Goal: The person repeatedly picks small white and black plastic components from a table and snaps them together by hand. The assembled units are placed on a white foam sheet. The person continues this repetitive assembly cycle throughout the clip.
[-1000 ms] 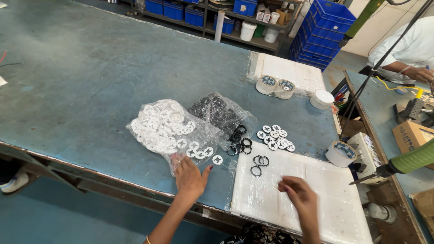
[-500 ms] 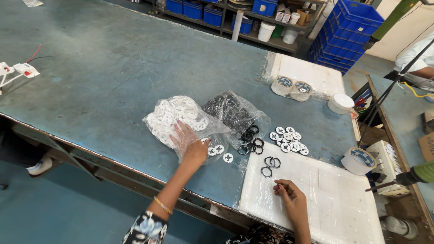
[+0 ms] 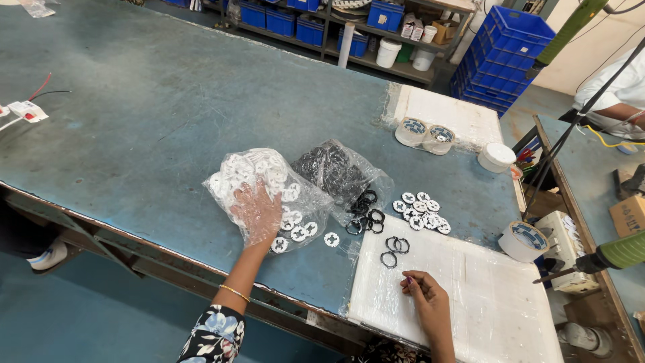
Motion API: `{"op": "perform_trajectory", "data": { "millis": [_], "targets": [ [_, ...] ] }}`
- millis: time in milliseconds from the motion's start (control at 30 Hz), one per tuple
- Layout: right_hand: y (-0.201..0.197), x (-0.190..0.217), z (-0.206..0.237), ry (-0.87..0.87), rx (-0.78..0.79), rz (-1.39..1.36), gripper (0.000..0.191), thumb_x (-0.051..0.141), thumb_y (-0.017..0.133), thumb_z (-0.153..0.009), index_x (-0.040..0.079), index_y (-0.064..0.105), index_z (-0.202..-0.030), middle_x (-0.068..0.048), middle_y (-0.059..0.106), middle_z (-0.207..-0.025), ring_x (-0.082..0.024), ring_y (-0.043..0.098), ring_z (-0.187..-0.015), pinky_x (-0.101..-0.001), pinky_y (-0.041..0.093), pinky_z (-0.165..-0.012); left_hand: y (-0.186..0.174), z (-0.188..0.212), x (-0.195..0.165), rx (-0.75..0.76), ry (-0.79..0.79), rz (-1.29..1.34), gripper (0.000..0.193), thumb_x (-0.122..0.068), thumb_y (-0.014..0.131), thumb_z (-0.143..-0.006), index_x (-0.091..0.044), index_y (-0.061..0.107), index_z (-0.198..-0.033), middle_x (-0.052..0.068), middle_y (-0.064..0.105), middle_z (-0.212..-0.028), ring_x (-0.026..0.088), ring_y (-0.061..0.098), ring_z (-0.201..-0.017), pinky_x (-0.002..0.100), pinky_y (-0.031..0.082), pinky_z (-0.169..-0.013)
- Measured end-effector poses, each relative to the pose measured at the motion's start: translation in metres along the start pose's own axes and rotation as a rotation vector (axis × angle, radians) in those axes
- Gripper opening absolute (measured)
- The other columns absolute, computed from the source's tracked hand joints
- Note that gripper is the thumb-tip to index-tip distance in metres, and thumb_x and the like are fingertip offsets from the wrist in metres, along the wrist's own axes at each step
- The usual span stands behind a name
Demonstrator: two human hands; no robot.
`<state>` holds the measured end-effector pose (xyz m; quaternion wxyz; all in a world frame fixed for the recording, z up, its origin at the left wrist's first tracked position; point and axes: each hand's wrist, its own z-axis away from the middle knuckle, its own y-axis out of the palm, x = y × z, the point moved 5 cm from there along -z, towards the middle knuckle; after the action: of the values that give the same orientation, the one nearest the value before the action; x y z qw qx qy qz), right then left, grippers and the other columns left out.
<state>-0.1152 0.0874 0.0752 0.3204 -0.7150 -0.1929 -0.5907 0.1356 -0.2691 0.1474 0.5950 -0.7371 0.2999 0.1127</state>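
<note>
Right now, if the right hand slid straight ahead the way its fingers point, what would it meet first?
Probably the black rings lying on the white foam sheet, just ahead of the right hand; depth is hard to judge.

Showing glossy, crinkled clear plastic on the bag of white discs [image 3: 269, 185], matt black rubbery-looking rings [image 3: 366, 218], a scuffed, worn blue painted tabletop [image 3: 168, 114] and shiny film over the white foam board [image 3: 470, 296].

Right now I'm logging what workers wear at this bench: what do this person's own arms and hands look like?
Both hands are bare, no gloves. The left hand has a thin gold bangle on the wrist and a dark floral sleeve above it. The right hand shows no jewellery and no sleeve in view.
</note>
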Motion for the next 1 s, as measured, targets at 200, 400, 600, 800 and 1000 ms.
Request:
{"op": "perform_trajectory", "data": {
  "millis": [200, 400, 600, 800, 1000],
  "targets": [
    [0.001, 0.002, 0.003, -0.010, 0.001, 0.004, 0.021, 0.007, 0.059, -0.098, -0.003, 0.072, -0.112, -0.012, 0.075, -0.090, -0.018, 0.069, -0.083, -0.0312, 0.058, -0.080, 0.001, 0.013, -0.010, -0.191, 0.088, -0.051, 0.078, -0.060, 0.051, -0.098, -0.017, 0.033, -0.160, 0.032, 0.007, -0.167, 0.057, 0.005, -0.151, 0.084, 0.002, -0.108],
    [0.002, 0.006, 0.004, -0.009, -0.003, 0.020, 0.021, 0.008, 0.060, -0.098, -0.002, 0.073, -0.111, -0.012, 0.076, -0.089, -0.018, 0.069, -0.083, -0.0315, 0.058, -0.080, 0.011, 0.034, -0.027, -0.063, 0.091, 0.038, 0.070, -0.037, 0.056, -0.095, -0.020, 0.035, -0.160, 0.030, 0.022, -0.163, 0.052, 0.021, -0.148, 0.073, 0.015, -0.115],
    [0.002, 0.005, 0.004, -0.009, -0.001, -0.001, 0.022, 0.008, 0.060, -0.097, -0.001, 0.074, -0.111, -0.011, 0.077, -0.089, -0.018, 0.071, -0.083, -0.0318, 0.059, -0.080, 0.026, 0.064, -0.056, 0.029, 0.249, 0.236, 0.067, -0.016, 0.059, -0.090, -0.019, 0.044, -0.155, 0.029, 0.034, -0.154, 0.051, 0.031, -0.142, 0.060, 0.024, -0.120],
    [0.001, 0.009, 0.005, 0.014, -0.009, -0.001, 0.022, 0.009, 0.060, -0.097, 0.000, 0.075, -0.111, -0.011, 0.077, -0.089, -0.018, 0.071, -0.085, -0.0318, 0.059, -0.080, 0.049, 0.098, -0.078, 0.052, 0.412, 0.458, 0.053, -0.004, 0.057, -0.090, -0.013, 0.052, -0.141, 0.024, 0.049, -0.135, 0.043, 0.046, -0.129, 0.052, 0.040, -0.110],
    [0.002, 0.010, 0.008, 0.013, -0.003, 0.003, 0.021, 0.010, 0.061, -0.097, 0.000, 0.074, -0.110, -0.010, 0.076, -0.089, -0.017, 0.070, -0.084, -0.0313, 0.058, -0.080, 0.053, 0.119, -0.093, 0.055, 0.529, 0.638, 0.048, 0.004, 0.059, -0.085, -0.005, 0.054, -0.132, 0.022, 0.048, -0.132, 0.043, 0.047, -0.127, 0.052, 0.040, -0.109]
  ]
}}
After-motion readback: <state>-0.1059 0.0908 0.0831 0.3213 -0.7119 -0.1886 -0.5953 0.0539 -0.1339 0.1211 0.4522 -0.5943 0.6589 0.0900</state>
